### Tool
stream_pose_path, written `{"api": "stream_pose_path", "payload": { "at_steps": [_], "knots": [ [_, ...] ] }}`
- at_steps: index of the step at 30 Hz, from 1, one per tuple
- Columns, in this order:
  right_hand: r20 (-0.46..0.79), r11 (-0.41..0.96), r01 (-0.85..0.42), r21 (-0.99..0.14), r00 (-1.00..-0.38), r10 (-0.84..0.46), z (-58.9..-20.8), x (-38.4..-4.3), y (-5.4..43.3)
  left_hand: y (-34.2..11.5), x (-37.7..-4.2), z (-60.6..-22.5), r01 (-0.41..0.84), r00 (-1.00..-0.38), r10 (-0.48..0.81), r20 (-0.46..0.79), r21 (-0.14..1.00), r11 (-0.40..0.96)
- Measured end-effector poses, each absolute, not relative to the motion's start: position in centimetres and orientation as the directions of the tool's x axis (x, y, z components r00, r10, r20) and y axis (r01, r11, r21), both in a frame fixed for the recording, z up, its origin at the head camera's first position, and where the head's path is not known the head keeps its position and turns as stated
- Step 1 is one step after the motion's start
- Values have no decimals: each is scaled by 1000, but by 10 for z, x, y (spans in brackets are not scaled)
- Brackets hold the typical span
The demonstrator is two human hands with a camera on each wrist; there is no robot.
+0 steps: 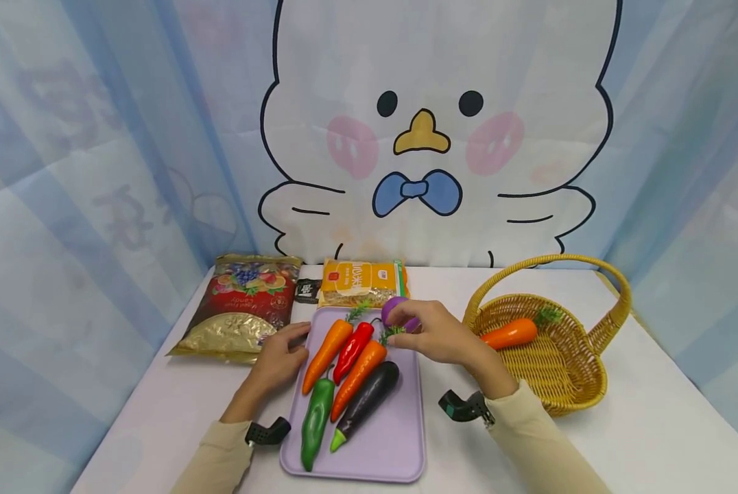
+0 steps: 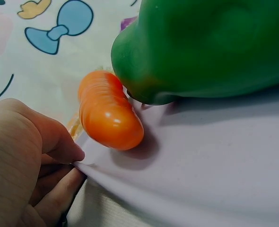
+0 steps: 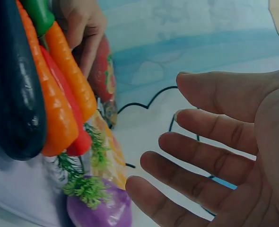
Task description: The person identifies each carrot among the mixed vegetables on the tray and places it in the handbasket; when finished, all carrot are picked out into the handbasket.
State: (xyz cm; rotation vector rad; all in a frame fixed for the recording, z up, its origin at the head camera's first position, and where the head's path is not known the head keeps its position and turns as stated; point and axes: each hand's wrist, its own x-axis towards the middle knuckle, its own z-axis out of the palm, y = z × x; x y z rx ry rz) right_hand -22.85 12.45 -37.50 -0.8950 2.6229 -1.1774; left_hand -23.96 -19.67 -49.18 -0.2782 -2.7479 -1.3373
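Note:
My left hand (image 1: 282, 353) pinches the left rim of a lilac tray (image 1: 394, 446), its thumb over the edge and fingers below. On the tray lie a green chili pepper (image 1: 317, 422), a red chili pepper (image 1: 353, 351), a carrot (image 1: 327, 355), a second carrot (image 1: 358, 379) and a dark eggplant (image 1: 369, 401). Over the tray's far right corner, my right hand (image 1: 433, 333) has its fingers extended and apart, holding nothing. It partly covers a glossy, rounded purple vegetable (image 1: 394, 312), which the right wrist view shows beside the leafy carrot tops (image 3: 85, 189).
A wicker basket (image 1: 544, 384) with a tall handle stands at the right, with another carrot (image 1: 511, 334) in it. Behind the tray lies a yellow food packet (image 1: 363, 278). A red and gold candy bag (image 1: 239, 302) is at the back left, against the printed curtain (image 1: 418, 226).

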Motion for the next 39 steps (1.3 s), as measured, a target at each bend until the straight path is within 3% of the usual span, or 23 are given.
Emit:
{"api": "stream_pose_path", "payload": {
  "at_steps": [16,39],
  "knots": [
    [107,501,-494,-711,-780,-617,-401,-239,106,-197,-239,-491,214,-977,131,169,761,613],
    [48,602,-567,-562,-749,-661,-422,-247,89,-197,-239,-491,188,-982,123,142,775,603]
  ]
}}
